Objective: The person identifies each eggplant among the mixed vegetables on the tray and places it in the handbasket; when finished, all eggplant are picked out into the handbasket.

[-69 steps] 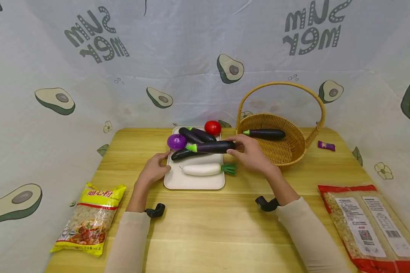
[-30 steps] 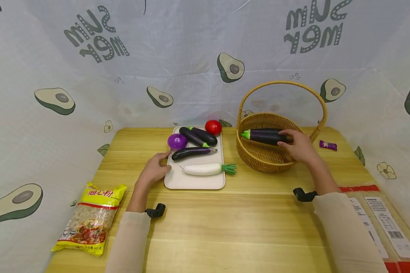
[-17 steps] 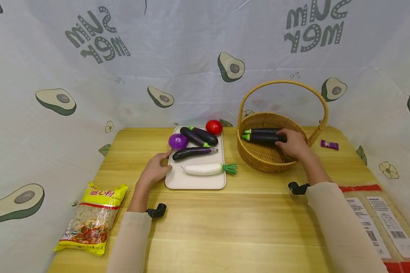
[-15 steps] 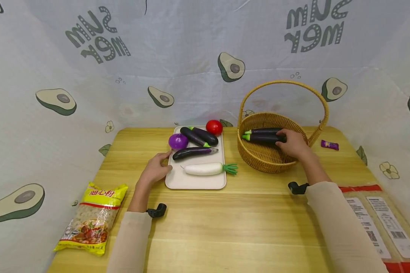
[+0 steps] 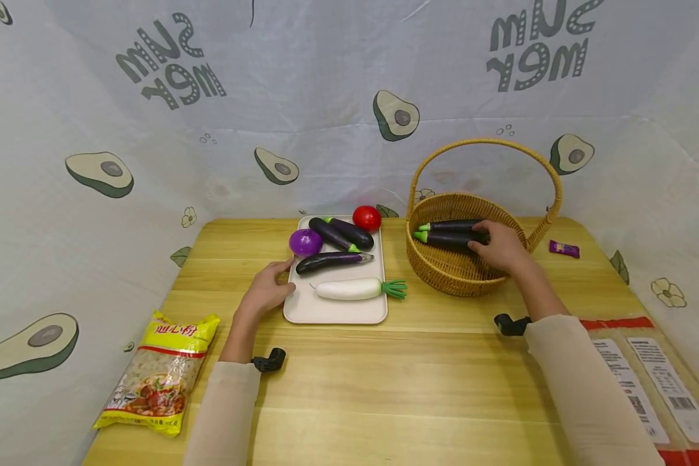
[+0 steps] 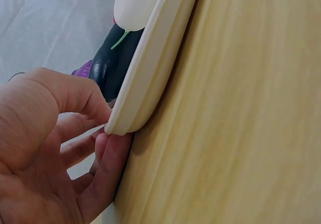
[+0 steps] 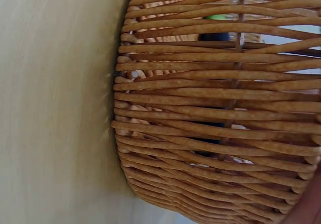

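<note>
In the head view my right hand [image 5: 501,246] reaches into the wicker basket [image 5: 445,279] and grips the right end of an eggplant [image 5: 447,240]. That eggplant lies alongside a second eggplant [image 5: 451,225] inside. My left hand [image 5: 268,289] pinches the left rim of the off-white tray [image 5: 333,314]; up close, the left wrist view has thumb and fingers meeting at the tray's corner [image 6: 131,118]. On the tray lie several eggplants, the front one [image 5: 332,261] beside a white radish [image 5: 349,289]. The basket's weave [image 7: 210,98] hides most of the right hand in the right wrist view.
A purple onion [image 5: 305,243] and a tomato [image 5: 367,219] sit at the tray's back corners. The basket's tall handle [image 5: 483,141] arches overhead. A pasta bag [image 5: 157,375] lies at left, a red-edged packet [image 5: 652,382] at right, and a small purple wrapper [image 5: 564,249] behind it.
My right hand has carried the eggplant rightward from above the tray into the basket, beside the other one. It has barely moved in the last half second. The left hand has stayed put.
</note>
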Available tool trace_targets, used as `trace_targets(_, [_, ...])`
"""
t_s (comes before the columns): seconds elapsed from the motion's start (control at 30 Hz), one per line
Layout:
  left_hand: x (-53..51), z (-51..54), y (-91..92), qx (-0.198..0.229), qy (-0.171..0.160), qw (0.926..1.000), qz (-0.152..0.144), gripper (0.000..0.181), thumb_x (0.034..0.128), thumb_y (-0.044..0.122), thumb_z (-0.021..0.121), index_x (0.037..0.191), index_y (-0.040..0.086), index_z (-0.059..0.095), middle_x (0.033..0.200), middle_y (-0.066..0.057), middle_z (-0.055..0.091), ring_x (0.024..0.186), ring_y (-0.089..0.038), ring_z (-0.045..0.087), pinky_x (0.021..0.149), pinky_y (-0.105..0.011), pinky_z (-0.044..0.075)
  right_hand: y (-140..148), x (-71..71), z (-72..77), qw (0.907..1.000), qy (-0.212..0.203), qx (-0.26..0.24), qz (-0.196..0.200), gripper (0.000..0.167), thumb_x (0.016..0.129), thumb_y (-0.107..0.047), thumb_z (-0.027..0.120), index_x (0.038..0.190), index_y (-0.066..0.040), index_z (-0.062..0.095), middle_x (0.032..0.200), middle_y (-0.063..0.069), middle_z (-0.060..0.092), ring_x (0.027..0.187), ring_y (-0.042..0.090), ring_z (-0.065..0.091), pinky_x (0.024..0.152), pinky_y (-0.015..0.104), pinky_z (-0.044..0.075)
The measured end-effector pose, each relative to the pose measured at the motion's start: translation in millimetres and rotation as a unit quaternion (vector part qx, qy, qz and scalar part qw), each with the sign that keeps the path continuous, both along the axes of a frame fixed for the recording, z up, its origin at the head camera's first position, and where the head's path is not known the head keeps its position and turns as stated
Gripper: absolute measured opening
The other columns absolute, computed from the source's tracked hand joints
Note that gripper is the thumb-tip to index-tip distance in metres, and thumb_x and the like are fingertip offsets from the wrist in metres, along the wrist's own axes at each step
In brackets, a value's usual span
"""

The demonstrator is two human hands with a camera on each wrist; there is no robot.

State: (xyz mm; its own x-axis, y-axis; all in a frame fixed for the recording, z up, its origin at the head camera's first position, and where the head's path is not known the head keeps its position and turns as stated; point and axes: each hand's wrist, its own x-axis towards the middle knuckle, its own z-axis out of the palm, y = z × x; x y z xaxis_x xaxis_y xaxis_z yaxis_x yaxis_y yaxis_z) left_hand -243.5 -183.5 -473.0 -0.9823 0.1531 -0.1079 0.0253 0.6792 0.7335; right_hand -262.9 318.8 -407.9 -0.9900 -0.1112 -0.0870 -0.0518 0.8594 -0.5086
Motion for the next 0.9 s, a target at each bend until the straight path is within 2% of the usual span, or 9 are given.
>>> trace_targets(0.07, [-0.4,0.1,0.2,-0.002,0.001,1.0000,0.000,0.073,0.0886,0.018,0.062,0.158,0.014,0.042,0.158,-0.015,0.045,0.132,-0.033,0.050,0.114,-0.051,0.040,0.0,3.2,2.0,0.9999,0.011,-0.009,-0.003,0.053,0.106,-0.025,0.055,0.148,0.006,0.044,0.150,0.036,0.041,0.133,0.055,0.042,0.107,0.069,0.038])
trace_targets(0.2, [-0.1,1.3,0.4,-0.002,0.005,1.0000,-0.001,0.072,0.0889,0.018,0.062,0.158,0.014,0.042,0.157,-0.015,0.047,0.109,-0.031,0.057,0.106,-0.047,0.043,0.8,9.0,5.6,0.9994,0.029,-0.021,-0.004,0.054,0.106,-0.028,0.055,0.147,0.005,0.045,0.148,0.034,0.044,0.131,0.054,0.044,0.105,0.068,0.040])
trace_targets(0.3, [0.2,1.2,0.1,-0.002,0.005,1.0000,0.000,0.072,0.0889,0.019,0.062,0.158,0.015,0.042,0.157,-0.014,0.047,0.099,-0.029,0.058,0.103,-0.045,0.044,0.8,13.4,7.7,0.9990,0.036,-0.026,-0.004,0.055,0.106,-0.032,0.054,0.147,0.004,0.046,0.148,0.033,0.046,0.131,0.052,0.046,0.104,0.068,0.040])
trace_targets(0.47, [0.6,0.1,-0.2,-0.003,0.001,1.0000,0.004,0.072,0.0891,0.019,0.063,0.158,0.017,0.043,0.157,-0.013,0.048,0.102,-0.028,0.059,0.103,-0.045,0.046,-1.1,21.6,12.0,0.9977,0.045,-0.051,-0.004,0.060,0.106,-0.040,0.053,0.148,0.002,0.045,0.149,0.032,0.045,0.132,0.052,0.047,0.104,0.068,0.041])
trace_targets(0.67, [0.4,0.5,-1.0,-0.007,0.000,1.0000,0.002,0.071,0.0901,0.019,0.062,0.158,0.015,0.042,0.157,-0.014,0.048,0.091,-0.025,0.058,0.096,-0.041,0.045,-12.1,32.6,21.3,0.9956,0.046,-0.082,0.001,0.066,0.103,-0.048,0.056,0.150,-0.003,0.046,0.150,0.029,0.048,0.133,0.049,0.050,0.104,0.067,0.043])
trace_targets(0.9, [3.0,4.5,0.4,0.000,-0.003,1.0000,0.003,0.071,0.0902,0.018,0.062,0.158,0.016,0.043,0.157,-0.014,0.047,0.097,-0.026,0.058,0.099,-0.042,0.046,-36.1,40.1,28.5,0.9905,0.051,-0.126,0.022,0.062,0.102,-0.044,0.060,0.149,-0.005,0.048,0.147,0.027,0.051,0.129,0.046,0.055,0.103,0.062,0.048])
